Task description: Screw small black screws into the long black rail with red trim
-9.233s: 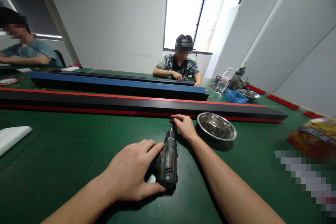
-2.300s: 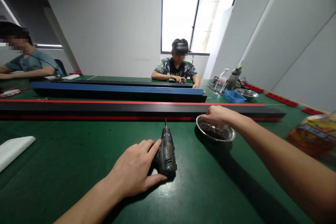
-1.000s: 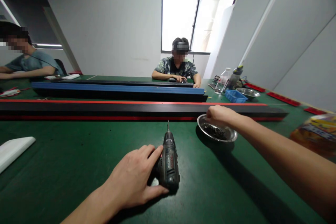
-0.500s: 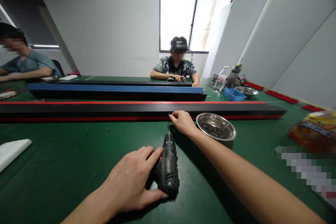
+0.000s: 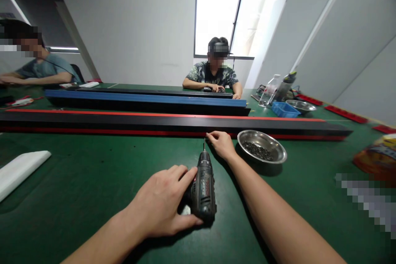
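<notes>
My left hand (image 5: 161, 204) is wrapped round a black cordless screwdriver (image 5: 203, 187) that lies on the green table, its bit pointing at a long black rail with red edges (image 5: 123, 123). My right hand (image 5: 221, 143) is pinched at the rail's near edge, right at the tip of the bit; whatever its fingers hold is too small to make out. A steel bowl of small dark screws (image 5: 261, 152) sits just right of that hand.
A second rail, blue-topped (image 5: 148, 102), lies behind the first. A person (image 5: 214, 75) works across the table and another sits at the far left (image 5: 34, 66). Bottles, a blue tray (image 5: 286, 109) and another bowl stand far right. White foam (image 5: 18, 168) lies left, a snack bag (image 5: 375, 157) right.
My right hand left the screw bowl and came back left to the rail's edge at the screwdriver bit. My left hand has stayed on the screwdriver.
</notes>
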`<move>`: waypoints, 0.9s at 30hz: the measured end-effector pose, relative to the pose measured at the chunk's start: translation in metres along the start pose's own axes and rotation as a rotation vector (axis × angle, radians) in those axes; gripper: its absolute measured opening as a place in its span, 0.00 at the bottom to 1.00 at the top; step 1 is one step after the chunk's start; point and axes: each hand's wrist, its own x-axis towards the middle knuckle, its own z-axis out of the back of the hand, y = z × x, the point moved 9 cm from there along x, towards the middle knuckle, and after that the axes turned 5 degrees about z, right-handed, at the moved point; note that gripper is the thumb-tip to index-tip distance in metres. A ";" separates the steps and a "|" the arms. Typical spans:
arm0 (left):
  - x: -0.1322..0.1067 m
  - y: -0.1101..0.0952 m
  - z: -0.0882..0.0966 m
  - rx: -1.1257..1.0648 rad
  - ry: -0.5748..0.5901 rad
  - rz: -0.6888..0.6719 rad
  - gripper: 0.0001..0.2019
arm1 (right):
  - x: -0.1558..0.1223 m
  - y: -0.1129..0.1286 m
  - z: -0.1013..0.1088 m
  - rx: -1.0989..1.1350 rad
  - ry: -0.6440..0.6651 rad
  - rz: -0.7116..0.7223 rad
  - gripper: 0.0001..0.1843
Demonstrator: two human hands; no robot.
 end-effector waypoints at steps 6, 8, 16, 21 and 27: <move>0.000 0.001 -0.001 -0.012 -0.005 -0.003 0.45 | -0.002 0.003 -0.006 -0.016 0.071 0.016 0.16; 0.000 0.002 -0.001 -0.010 0.000 0.000 0.46 | -0.003 0.003 -0.007 -0.023 0.082 0.019 0.16; 0.000 0.004 -0.002 -0.007 -0.004 -0.004 0.46 | -0.003 0.003 -0.010 -0.053 0.138 0.032 0.16; 0.000 0.004 -0.002 -0.009 -0.008 -0.003 0.47 | -0.003 0.006 -0.009 -0.057 0.165 0.060 0.16; 0.000 0.002 0.000 -0.015 -0.011 -0.006 0.46 | -0.004 0.007 -0.009 -0.030 0.160 0.062 0.16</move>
